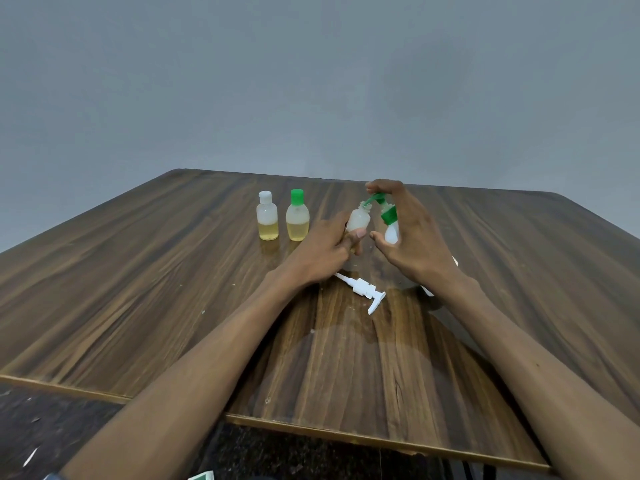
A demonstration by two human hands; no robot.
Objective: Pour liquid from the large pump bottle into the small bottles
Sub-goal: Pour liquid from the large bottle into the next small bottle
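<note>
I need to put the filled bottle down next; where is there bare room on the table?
Bare wood lies left of the white-capped bottle and along the near table edge. It is crowded around both hands, the green-capped bottle and the loose pump.

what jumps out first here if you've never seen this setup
The two hands meeting mid-table: the left hand holds an open small bottle while the right hand works a green pump bottle, its spout at the open neck. Left of them stand two capped bottles, one white-capped and one green-capped, each part full of yellow liquid. A loose white pump lies on the table nearer the camera.
</note>
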